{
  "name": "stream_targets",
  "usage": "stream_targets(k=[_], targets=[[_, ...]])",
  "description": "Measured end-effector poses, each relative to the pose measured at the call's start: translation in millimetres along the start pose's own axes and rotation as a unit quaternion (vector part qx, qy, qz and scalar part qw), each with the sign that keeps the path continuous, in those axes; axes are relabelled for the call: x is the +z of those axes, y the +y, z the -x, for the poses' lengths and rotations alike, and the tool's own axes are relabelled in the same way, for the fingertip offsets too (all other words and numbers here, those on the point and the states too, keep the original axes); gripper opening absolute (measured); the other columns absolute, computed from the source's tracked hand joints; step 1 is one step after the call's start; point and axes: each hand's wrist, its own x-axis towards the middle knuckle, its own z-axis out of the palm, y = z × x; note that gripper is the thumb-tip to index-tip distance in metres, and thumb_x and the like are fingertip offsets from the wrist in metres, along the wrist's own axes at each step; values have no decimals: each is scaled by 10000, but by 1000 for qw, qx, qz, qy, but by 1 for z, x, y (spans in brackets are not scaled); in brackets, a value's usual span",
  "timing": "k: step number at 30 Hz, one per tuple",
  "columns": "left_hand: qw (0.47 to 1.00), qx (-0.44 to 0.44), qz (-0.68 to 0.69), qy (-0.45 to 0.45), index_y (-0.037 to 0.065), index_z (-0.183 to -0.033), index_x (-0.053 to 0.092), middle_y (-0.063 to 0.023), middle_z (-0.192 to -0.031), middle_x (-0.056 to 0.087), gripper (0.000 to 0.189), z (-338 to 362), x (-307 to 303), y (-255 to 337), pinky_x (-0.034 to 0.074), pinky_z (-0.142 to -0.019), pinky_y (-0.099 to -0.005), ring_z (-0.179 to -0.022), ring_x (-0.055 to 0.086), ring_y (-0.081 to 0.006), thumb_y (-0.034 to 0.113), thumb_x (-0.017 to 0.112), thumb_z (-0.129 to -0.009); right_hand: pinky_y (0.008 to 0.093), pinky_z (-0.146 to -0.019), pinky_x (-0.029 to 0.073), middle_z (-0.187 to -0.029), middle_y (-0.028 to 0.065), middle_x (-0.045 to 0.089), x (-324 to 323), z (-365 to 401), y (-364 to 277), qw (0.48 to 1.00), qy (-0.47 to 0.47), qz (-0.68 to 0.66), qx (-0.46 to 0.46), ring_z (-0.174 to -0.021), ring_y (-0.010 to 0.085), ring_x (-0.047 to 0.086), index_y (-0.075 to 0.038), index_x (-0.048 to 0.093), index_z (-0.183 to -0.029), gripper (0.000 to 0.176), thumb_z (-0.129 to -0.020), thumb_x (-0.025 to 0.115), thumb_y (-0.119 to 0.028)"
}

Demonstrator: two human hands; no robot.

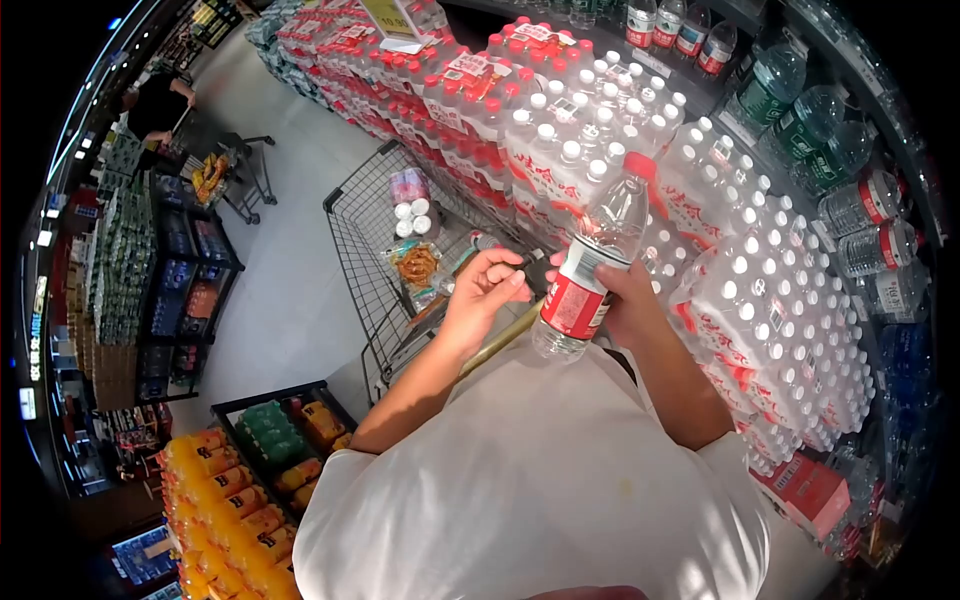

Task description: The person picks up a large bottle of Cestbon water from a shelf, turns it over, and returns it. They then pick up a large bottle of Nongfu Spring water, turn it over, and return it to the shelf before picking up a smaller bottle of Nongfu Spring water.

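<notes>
From the head view, the person stands at a shopping cart [372, 232] in a shop aisle. Their right hand [628, 300] is wrapped around the lower half of a water bottle [598, 245], fingers closed behind the label. It holds the bottle tilted in the air above the cart's handle bar [498, 346], cap pointing up and away. The left hand [484, 288] is curled just beside it, fingers folded in. It seems to pinch a small dark object [533, 271] that sits between the hand and the bottle, though I cannot tell what that object is.

To my eye, the work is bringing the label and the dark object together. Doing it well calls for a steady bottle, with the printed side turned flat to the object and no fingers across the print. The grip should be light, since thin plastic like this dents and slips when squeezed.

The bottle is clear plastic, full or nearly so, with a red cap [640, 165] and a red and white label [574, 296]. It matches the shrink-wrapped packs [590, 140] stacked right beside the cart. A pack of small white-capped bottles [411, 208] and a snack packet [416, 266] lie in the cart.
</notes>
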Motion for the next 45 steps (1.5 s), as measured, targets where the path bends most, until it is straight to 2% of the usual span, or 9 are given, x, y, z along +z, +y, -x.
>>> stream_targets(k=[6,10,16,21,24,26,29,34,45], targets=[[979,-72,161,-98,59,-1450,314,-115,-1367,515,545,24,2,25,404,-1039,-377,-1234,529,-191,166,564,-978,445,-975,498,-1215,154,622,35,-9,7,1000,15,-5,-12,-1115,287,624,-80,373,-1457,689,-890,606,-396],[989,-43,-40,-133,35,-1470,298,-95,-1326,537,654,32,26,39,463,-960,-322,-1165,559,-170,152,610,-907,394,-974,464,-1272,106,591,39,-12,13,996,66,53,-41,-1180,217,562,-78,429,-1424,609,-914,590,-370],[941,-165,180,-234,12,-1377,436,-147,-1170,612,578,12,7,32,533,-772,-367,-953,645,-257,382,542,-945,305,-890,484,-1183,65,595,35,-24,-3,962,100,172,-188,-1058,145,590,-64,455,-1331,437,-960,598,-245],[868,-185,301,-348,11,-1366,440,-177,-1124,618,678,-17,15,28,521,-699,-370,-908,650,-286,538,473,-942,298,-881,486,-1152,53,609,32,-39,-43,985,95,40,-136,-1032,134,603,-65,490,-1292,405,-949,610,-245],[977,29,-166,-127,-15,-1387,422,-181,-1166,604,721,-23,38,35,514,-835,-385,-983,638,-300,325,732,-831,371,-932,507,-1185,132,615,16,-56,-51,986,123,16,-108,-1073,235,630,-31,476,-1321,430,-936,570,-198],[870,200,-451,-2,-28,-1397,416,-176,-1218,581,813,-32,55,52,460,-970,-380,-1102,601,-293,150,834,-722,369,-924,512,-1144,144,625,14,-66,-61,978,151,-4,-143,-1045,250,640,-24,503,-1262,366,-935,561,-178],[871,211,-443,-37,-16,-1400,422,-164,-1249,565,792,-47,52,62,441,-991,-376,-1155,569,-277,163,817,-737,395,-902,526,-1062,153,641,-2,-83,-71,977,125,-57,-165,-1013,280,651,-14,539,-1159,331,-912,574,-231],[988,-26,-81,-128,10,-1381,440,-55,-1270,556,651,-68,57,60,444,-973,-315,-1150,534,-123,132,754,-824,436,-889,545,-1034,195,662,-18,-98,-94,979,-60,-136,-139,-947,323,675,-18,543,-1146,392,-852,614,-267],[972,1,-236,-11,1,-1327,479,-47,-1124,609,580,-102,105,56,524,-814,-275,-993,597,-112,144,760,-840,336,-895,482,-1060,89,638,-62,-135,-128,974,62,120,-184,-987,169,611,11,551,-1211,332,-993,517,-236]])
